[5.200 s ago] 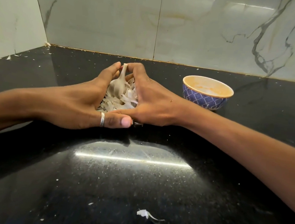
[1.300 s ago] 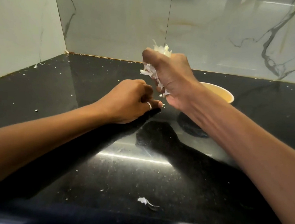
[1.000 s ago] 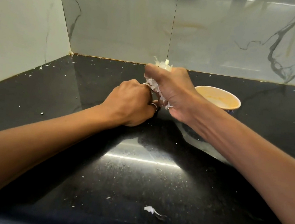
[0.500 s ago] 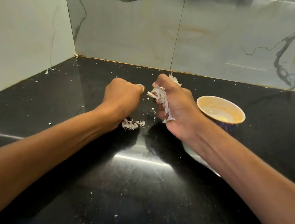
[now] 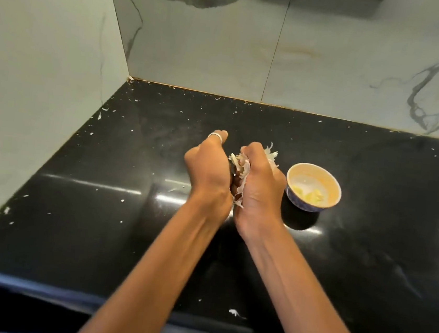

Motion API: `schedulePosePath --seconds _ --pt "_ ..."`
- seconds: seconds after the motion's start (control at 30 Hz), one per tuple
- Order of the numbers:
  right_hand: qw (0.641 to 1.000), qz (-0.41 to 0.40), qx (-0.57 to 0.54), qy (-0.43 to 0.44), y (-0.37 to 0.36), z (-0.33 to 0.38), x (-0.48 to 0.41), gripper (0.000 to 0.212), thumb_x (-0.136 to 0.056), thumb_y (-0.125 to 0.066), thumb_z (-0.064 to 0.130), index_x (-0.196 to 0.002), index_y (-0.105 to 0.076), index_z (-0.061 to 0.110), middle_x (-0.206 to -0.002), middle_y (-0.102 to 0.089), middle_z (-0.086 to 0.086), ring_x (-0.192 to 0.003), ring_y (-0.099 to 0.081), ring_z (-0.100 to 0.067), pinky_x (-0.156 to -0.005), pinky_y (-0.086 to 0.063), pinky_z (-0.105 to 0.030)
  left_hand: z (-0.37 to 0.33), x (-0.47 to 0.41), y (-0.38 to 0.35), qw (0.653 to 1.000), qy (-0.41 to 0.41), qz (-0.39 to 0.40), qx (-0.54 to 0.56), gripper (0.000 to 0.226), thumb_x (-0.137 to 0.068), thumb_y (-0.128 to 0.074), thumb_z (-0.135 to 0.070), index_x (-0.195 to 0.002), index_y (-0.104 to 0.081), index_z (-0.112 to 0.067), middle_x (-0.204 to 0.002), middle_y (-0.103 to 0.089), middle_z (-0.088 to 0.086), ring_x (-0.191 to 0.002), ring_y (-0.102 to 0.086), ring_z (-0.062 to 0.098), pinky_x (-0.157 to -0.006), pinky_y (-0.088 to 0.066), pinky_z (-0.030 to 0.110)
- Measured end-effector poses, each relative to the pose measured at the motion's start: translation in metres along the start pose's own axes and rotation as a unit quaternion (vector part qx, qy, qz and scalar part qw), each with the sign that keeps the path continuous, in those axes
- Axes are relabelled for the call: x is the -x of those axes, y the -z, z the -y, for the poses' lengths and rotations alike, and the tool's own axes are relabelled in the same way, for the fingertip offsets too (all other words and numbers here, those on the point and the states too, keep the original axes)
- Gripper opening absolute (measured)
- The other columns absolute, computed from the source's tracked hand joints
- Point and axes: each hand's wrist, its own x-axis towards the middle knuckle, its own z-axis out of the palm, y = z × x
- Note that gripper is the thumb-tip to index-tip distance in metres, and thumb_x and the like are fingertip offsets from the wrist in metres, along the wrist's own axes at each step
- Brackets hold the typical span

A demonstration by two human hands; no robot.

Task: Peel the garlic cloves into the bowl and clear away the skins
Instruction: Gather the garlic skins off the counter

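Left hand (image 5: 208, 170) has risen beside right hand (image 5: 261, 187), both clutching the garlic skins (image 5: 242, 169) between them.

Mid-frame, most of the garlic skins (image 5: 243, 169) lie hidden between the left hand (image 5: 208, 173) and right hand (image 5: 260, 190), whose palms face away; both forearms (image 5: 163, 269) leave the bottom edge.

Hands counted: two, left hand (image 5: 207, 170) and right hand (image 5: 259, 187).
Bowl (image 5: 300, 204): one.
Peeled cloves (image 5: 308, 196) in bowl: few pale yellow pieces seen, lumped together; exact number cannot be told.
Skin bunch (image 5: 241, 169): one, between hands.
Ring (image 5: 215, 135): one, on left hand.
Larger skin scrap (image 5: 233, 312): one, noted near front edge.
Small white flecks (image 5: 123, 200): many, scattered, too small to be counted.
Countertop (image 5: 97, 221): one.
Marble wall panels (image 5: 199, 41): three, two at back, one at left.
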Motion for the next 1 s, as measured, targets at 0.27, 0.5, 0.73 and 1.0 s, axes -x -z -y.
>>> schedulePosePath --seconds 0.27,0.5,0.73,1.0 --pt "0.998 -0.031 0.031 0.034 0.001 0.034 0.066 0.047 -0.087 -0.059 0.000 -0.049 -0.043 0.022 -0.053 -0.040 0.004 -0.051 -0.036 -0.010 -0.047 -0.032 -0.026 -0.018 0.062 -0.002 0.996 0.001 -0.047 -0.072 0.049 -0.093 -0.064 -0.021 -0.059 -0.029 -0.021 -0.054 -0.029 -0.001 -0.052 -0.030 0.017 -0.050 -0.029 0.030" --pt "0.996 -0.078 0.028 0.041 0.054 0.052 0.107 0.032 -0.089 -0.061 -0.003 -0.061 -0.058 0.013 -0.062 -0.051 -0.012 -0.059 -0.047 -0.022 -0.051 -0.040 -0.029 0.003 0.126 -0.011 0.995 0.038 -0.012 -0.087 0.050 -0.096 -0.061 -0.016 -0.055 -0.033 -0.020 -0.045 -0.031 -0.007 -0.044 -0.031 0.011 -0.045 -0.029 0.026" --pt "0.981 -0.188 -0.002 0.045 0.165 0.070 0.146 0.044 -0.092 -0.059 -0.004 -0.053 -0.053 0.016 -0.050 -0.052 0.004 -0.045 -0.048 -0.007 -0.044 -0.041 -0.020 0.090 0.202 -0.035 0.983 0.112 0.076 -0.126 0.052 -0.097 -0.063 -0.019 -0.058 -0.030 -0.021 -0.054 -0.027 -0.001 -0.049 -0.029 0.012 -0.047 -0.028 0.029" --pt "0.936 -0.351 -0.019 0.020 0.314 0.058 0.173 0.018 -0.087 -0.064 0.012 -0.073 -0.062 0.000 -0.069 -0.062 -0.013 -0.064 -0.060 -0.024 -0.058 -0.051 -0.036 0.216 0.287 -0.063 0.940 0.173 0.190 -0.223 0.056 -0.099 -0.061 -0.018 -0.051 -0.033 -0.020 -0.050 -0.031 -0.002 -0.046 -0.031 0.011 -0.045 -0.029 0.026"
